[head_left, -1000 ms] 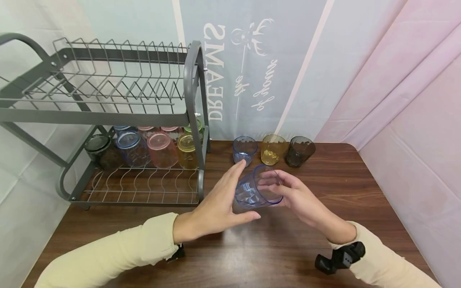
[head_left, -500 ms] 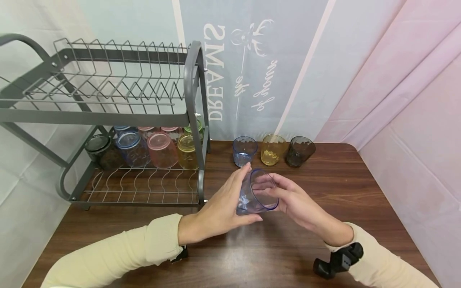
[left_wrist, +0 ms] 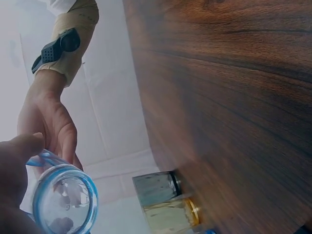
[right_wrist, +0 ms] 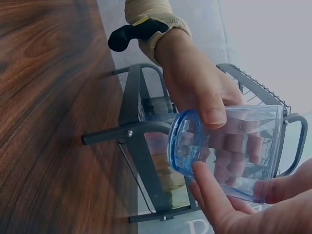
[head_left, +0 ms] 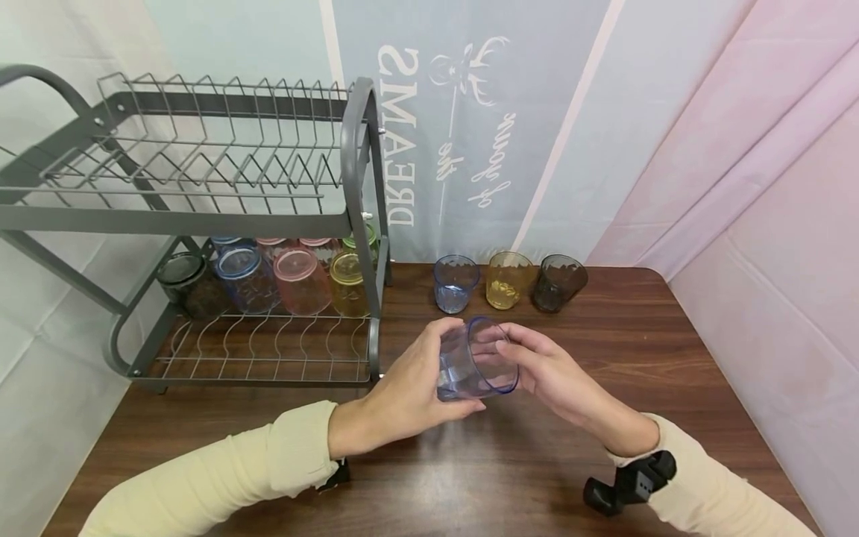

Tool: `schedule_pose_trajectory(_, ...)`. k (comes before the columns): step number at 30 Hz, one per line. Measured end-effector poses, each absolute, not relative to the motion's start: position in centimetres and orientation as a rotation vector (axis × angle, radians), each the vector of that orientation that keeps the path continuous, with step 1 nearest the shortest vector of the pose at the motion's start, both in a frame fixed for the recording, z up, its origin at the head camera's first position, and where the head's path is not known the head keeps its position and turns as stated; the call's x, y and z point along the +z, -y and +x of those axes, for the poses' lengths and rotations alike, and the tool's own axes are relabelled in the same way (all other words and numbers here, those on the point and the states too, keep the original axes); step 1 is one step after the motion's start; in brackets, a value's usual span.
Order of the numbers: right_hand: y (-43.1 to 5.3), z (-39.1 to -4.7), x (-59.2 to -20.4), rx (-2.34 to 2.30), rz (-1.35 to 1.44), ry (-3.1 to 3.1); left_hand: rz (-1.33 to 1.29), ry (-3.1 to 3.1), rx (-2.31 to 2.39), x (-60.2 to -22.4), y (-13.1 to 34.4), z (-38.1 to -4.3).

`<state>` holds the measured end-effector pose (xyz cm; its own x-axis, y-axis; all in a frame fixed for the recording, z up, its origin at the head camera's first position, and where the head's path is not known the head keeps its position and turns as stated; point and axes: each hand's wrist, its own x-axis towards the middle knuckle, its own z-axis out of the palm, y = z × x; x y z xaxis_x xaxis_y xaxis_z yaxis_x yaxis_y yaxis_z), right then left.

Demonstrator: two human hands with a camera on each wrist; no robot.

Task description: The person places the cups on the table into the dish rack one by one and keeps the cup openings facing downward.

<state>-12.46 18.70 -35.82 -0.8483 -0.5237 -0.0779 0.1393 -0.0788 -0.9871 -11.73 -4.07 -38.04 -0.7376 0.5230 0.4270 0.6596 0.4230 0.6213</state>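
Note:
A clear blue drinking glass (head_left: pixel 455 373) is tilted on its side between both hands, above the table, its mouth towards the right in the head view. My left hand (head_left: pixel 399 391) grips the glass near its base, thumb along the near side and fingers round the far side. At the mouth end, my right hand (head_left: pixel 557 380) holds the glass by the rim, with some fingers seen through the clear wall. In the right wrist view, the left thumb (right_wrist: pixel 213 109) lies on the glass side near the thick blue base (right_wrist: pixel 180 141).
A blue glass (head_left: pixel 456 283), a yellow glass (head_left: pixel 508 280) and a dark grey glass (head_left: pixel 558 282) stand upright at the back of the wooden table (head_left: pixel 637 358). On the left, a two-tier dish rack (head_left: pixel 181 220) holds several upside-down coloured glasses on its lower shelf.
The left hand has gone from spread fingers beside the glass to a grip round its base. The glass has shifted slightly left and towards the body; the right hand keeps hold of it.

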Motion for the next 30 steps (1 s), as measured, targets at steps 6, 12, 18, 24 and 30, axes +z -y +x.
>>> schedule_pose_trajectory(6,-18.9,-12.8,-36.1,-1.984,-0.425,-1.726,-0.982,2.544,-1.265,-38.1,4.5,-11.8)
schedule_pose_trajectory(12,-19.0,-13.0,-36.3,-2.008,-0.393,-1.679,-0.973,2.506,-1.383,-38.2,4.8,-11.8)
schedule_pose_trajectory(18,-18.9,-13.2,-36.5,-2.024,-0.404,-1.622,-0.965,2.439,-1.446,-38.2,4.9,-11.8)
schedule_pose_trajectory(24,-18.9,-13.3,-36.8,-2.015,-0.417,-1.613,-0.986,2.380,-1.428,-38.2,4.9,-11.9)
schedule_pose_trajectory(30,-18.8,-13.4,-37.1,-1.977,-0.392,-1.642,-0.990,2.318,-1.509,-37.9,5.1,-12.0)
